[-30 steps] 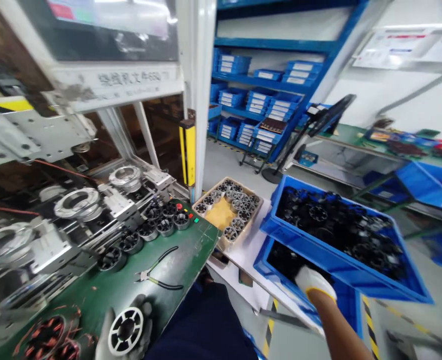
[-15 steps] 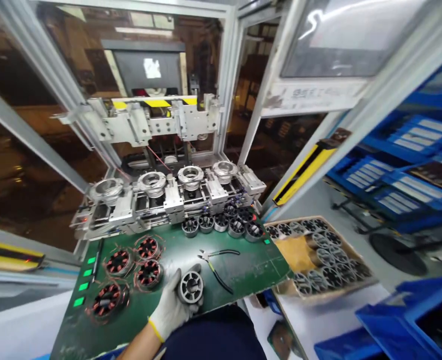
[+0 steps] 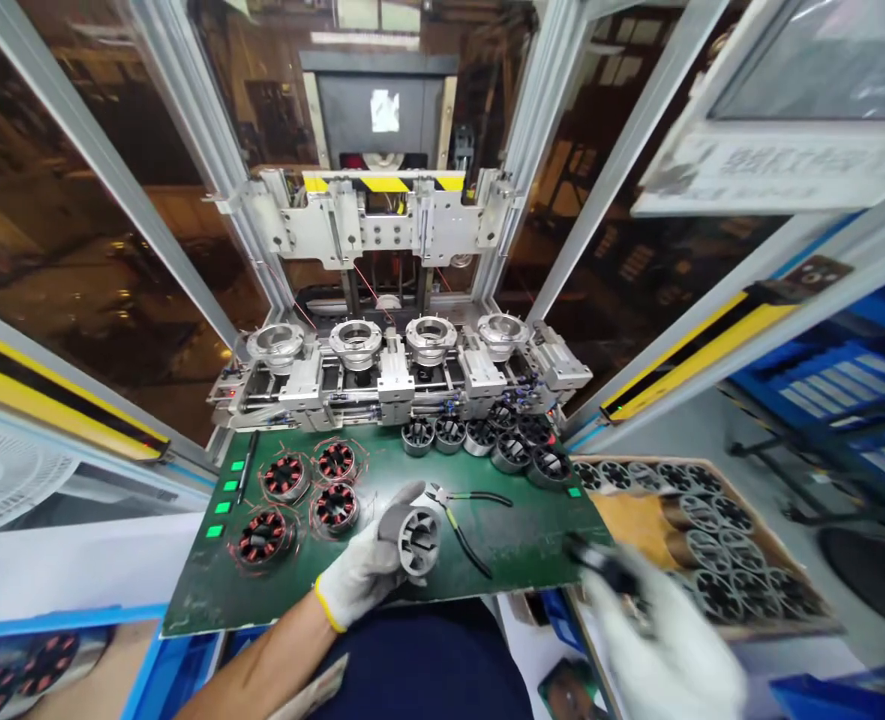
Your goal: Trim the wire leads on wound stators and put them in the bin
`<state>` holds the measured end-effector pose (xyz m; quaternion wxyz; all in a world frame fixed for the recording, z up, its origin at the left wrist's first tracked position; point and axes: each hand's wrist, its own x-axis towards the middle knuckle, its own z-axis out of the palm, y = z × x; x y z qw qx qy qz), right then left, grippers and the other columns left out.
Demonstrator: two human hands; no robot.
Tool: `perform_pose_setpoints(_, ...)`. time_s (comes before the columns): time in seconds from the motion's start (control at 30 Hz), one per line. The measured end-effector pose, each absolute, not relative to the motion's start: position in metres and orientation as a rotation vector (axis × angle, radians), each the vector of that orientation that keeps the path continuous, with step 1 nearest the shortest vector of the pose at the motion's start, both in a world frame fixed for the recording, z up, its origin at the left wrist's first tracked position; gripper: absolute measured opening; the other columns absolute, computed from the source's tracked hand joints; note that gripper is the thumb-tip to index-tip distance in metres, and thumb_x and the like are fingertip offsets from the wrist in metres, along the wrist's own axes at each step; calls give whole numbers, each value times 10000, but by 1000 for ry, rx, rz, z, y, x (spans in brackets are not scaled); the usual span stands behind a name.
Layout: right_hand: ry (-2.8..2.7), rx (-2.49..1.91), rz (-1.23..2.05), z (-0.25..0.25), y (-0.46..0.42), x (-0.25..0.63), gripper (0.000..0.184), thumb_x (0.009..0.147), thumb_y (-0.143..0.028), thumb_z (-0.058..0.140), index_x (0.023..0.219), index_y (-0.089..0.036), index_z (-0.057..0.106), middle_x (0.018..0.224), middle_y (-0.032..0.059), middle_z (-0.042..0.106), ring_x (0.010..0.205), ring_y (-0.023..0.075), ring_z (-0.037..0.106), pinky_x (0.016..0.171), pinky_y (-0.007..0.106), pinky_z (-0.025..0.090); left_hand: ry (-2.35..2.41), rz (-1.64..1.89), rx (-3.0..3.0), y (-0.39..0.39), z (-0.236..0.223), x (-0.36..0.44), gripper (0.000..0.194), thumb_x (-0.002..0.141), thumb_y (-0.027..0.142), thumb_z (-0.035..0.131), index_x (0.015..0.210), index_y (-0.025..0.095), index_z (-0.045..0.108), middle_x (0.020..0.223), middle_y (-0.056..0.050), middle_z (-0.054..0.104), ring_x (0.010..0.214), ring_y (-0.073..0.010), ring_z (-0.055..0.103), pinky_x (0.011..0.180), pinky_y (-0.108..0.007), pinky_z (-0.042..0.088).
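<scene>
In my gloved left hand (image 3: 363, 575) is a bare grey stator core (image 3: 421, 543), tilted so that its slotted open end faces up and toward the right. My gloved right hand (image 3: 663, 635), smeared by motion, is at the lower right beside the green table edge. Its fingers are round a dark black part (image 3: 611, 568), too blurred to name. On the table just right of the stator core lie cutting pliers (image 3: 457, 520) with black and green handles, jaws toward the far left.
Copper-wound stators (image 3: 335, 507) sit on the left of the green table (image 3: 382, 470). Black-lined stator cores (image 3: 512, 450) cluster at the back right. Behind them stands a fixture (image 3: 393, 375) with ring-shaped holders. A cardboard box (image 3: 772, 628) of cores is at right.
My right hand has come into view at the lower right with a black part. My left hand has tilted the stator core to the right. The view has swung left.
</scene>
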<state>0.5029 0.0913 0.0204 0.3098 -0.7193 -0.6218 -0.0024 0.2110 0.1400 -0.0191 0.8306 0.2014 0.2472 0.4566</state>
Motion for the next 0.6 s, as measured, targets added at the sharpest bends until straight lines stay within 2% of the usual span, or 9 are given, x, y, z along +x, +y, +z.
perform_pose_setpoints(0.1, -1901, -1455, -102, 21, 120, 425, 341, 848, -318, 582, 1166, -193, 583, 1048, 117, 666, 948, 255, 623, 857, 405, 499, 556, 1170, 552, 142, -19, 219, 1081, 368, 328, 917, 1336, 221, 448, 1158, -105, 606, 939, -254, 627, 784, -322, 505)
perform_pose_setpoints(0.2, -1973, -1058, -173, 18, 130, 370, 449, 828, -211, 599, 1264, -149, 511, 1031, 132, 653, 980, 270, 598, 831, 433, 508, 609, 1316, 677, 142, -21, 214, 1166, 268, 284, 934, 1324, 236, 441, 1156, -88, 605, 1023, -283, 600, 926, -385, 452)
perform_pose_setpoints(0.3, -2076, -876, -58, 12, 131, 354, 516, 829, -136, 548, 1335, -108, 448, 1075, 156, 627, 1052, 303, 553, 816, 474, 514, 758, 1372, 755, 138, -16, 199, 1182, 291, 211, 926, 1347, 273, 399, 1174, -68, 575, 990, -264, 611, 903, -375, 466)
perform_pose_setpoints(0.4, -2120, -770, 52, 8, 135, 354, 572, 814, -72, 531, 1371, -137, 416, 1089, 132, 618, 1078, 286, 528, 840, 472, 509, 895, 1376, 792, 131, -6, 188, 1116, 368, 162, 900, 1353, 278, 389, 1187, -63, 558, 1007, -247, 602, 893, -336, 470)
perform_pose_setpoints(0.5, -2090, -768, 127, 9, 141, 349, 590, 810, -46, 521, 1380, -142, 404, 1119, 137, 597, 1091, 274, 521, 861, 469, 501, 926, 1375, 785, 126, -4, 183, 1088, 420, 146, 880, 1367, 290, 365, 1197, -62, 549, 1019, -244, 602, 901, -331, 470)
perform_pose_setpoints(0.6, -2083, -750, 153, 9, 142, 345, 591, 810, -46, 527, 1381, -135, 401, 1130, 146, 588, 1093, 272, 519, 859, 467, 499, 902, 1407, 792, 125, -8, 182, 1092, 410, 145, 880, 1364, 289, 368, 1193, -60, 546, 997, -237, 609, 892, -327, 478)
